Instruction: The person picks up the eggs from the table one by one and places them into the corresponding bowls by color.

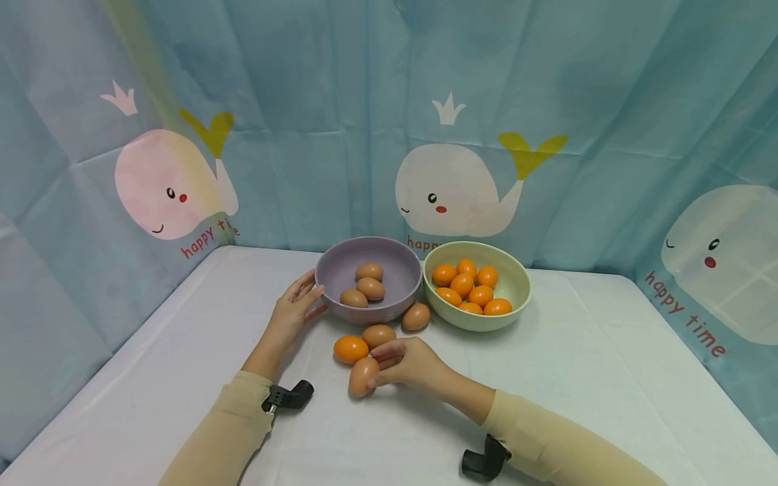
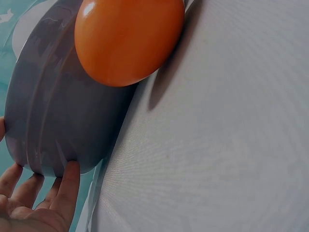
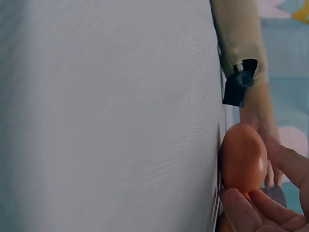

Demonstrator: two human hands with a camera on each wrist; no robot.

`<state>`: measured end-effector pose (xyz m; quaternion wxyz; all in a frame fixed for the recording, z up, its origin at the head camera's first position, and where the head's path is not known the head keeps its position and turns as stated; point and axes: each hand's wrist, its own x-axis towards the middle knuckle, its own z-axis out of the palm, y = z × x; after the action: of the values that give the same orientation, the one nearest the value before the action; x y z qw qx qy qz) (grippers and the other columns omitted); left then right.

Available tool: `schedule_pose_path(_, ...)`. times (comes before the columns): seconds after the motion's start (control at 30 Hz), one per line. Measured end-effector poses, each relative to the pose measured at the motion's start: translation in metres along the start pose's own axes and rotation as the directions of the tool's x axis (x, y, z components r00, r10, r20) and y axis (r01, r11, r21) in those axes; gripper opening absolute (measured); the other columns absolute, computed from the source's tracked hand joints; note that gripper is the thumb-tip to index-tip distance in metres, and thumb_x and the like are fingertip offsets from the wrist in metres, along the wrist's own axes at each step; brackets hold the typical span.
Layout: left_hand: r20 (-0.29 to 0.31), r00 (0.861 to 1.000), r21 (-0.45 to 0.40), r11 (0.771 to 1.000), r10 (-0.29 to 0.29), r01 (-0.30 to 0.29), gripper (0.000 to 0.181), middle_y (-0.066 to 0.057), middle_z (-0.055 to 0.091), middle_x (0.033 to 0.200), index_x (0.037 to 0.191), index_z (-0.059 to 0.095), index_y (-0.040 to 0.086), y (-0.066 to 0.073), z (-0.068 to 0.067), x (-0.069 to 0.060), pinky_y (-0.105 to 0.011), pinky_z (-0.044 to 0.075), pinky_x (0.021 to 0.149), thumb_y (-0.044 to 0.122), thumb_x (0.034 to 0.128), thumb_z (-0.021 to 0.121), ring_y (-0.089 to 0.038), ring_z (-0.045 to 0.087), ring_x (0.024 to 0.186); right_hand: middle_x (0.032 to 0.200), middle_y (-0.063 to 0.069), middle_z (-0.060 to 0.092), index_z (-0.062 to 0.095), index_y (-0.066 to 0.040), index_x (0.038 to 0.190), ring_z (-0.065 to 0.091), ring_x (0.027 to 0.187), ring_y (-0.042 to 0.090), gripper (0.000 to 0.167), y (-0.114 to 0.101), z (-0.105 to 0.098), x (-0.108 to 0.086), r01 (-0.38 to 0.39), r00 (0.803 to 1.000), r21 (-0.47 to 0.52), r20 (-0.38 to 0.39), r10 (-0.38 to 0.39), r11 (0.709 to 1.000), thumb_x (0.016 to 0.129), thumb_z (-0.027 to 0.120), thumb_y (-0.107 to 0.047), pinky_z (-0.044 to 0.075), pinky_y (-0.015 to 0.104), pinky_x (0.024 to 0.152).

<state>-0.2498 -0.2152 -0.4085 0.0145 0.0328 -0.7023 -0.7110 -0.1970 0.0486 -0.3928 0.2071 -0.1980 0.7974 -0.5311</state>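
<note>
My right hand (image 1: 413, 364) holds a brown egg (image 1: 363, 376) low over the white table between thumb and fingers; the right wrist view shows this egg (image 3: 244, 158) with fingertips against it. My left hand (image 1: 292, 314) touches the outer side of a purple bowl (image 1: 328, 273), its fingers (image 2: 67, 191) fairly straight along the wall. Inside that bowl lie three brown eggs (image 1: 371, 289). On the table in front are a glossy orange egg-shaped piece (image 1: 350, 349), another brown egg (image 1: 379, 335) beside it, and one more brown egg (image 1: 416, 316) near the bowls.
A pale green bowl (image 1: 516, 297) stands right of the purple one and contains several orange egg-shaped pieces (image 1: 462, 284). White cloth covers the table (image 1: 608, 364). Behind it hangs a blue curtain (image 1: 328, 175) with whale prints.
</note>
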Motion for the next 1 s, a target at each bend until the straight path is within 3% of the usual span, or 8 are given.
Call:
schedule_pose_path(0.33, 0.003, 1.000, 0.001, 1.000, 0.000, 0.000, 0.064, -0.001, 0.022, 0.167, 0.159, 0.023, 0.018, 0.0001, 0.0000, 0.0003, -0.042, 0.046, 0.112, 0.026, 0.1035, 0.054, -0.021, 0.031, 0.150, 0.104, 0.007, 0.075, 0.072, -0.001, 0.110, 0.070, 0.092, 0.011, 0.038, -0.0021, 0.0021, -0.0005, 0.007, 1.000, -0.031, -0.014, -0.008, 1.000, 0.076, 0.087, -0.013, 0.058, 0.020, 0.079)
schedule_pose_path(0.73, 0.001, 1.000, 0.003, 1.000, 0.000, 0.000, 0.065, 0.000, 0.024, 0.166, 0.159, 0.023, 0.019, -0.0010, -0.0006, 0.0011, -0.040, 0.048, 0.110, 0.026, 0.1032, 0.055, -0.021, 0.034, 0.149, 0.101, 0.005, 0.076, 0.071, -0.003, 0.108, 0.071, 0.091, 0.011, 0.038, -0.0039, 0.0042, -0.0017, -0.017, 1.000, -0.006, -0.018, 0.016, 1.000, 0.075, 0.087, -0.011, 0.059, 0.022, 0.078)
schedule_pose_path(1.0, -0.001, 1.000, 0.007, 1.000, 0.000, 0.000, 0.064, -0.002, 0.023, 0.166, 0.159, 0.023, 0.018, -0.0004, -0.0004, 0.0003, -0.043, 0.045, 0.113, 0.026, 0.1035, 0.054, -0.022, 0.032, 0.150, 0.098, 0.003, 0.074, 0.069, -0.002, 0.104, 0.069, 0.089, 0.010, 0.035, -0.0019, 0.0053, 0.0002, -0.014, 1.000, -0.005, -0.023, 0.014, 1.000, 0.074, 0.087, -0.009, 0.059, 0.021, 0.077)
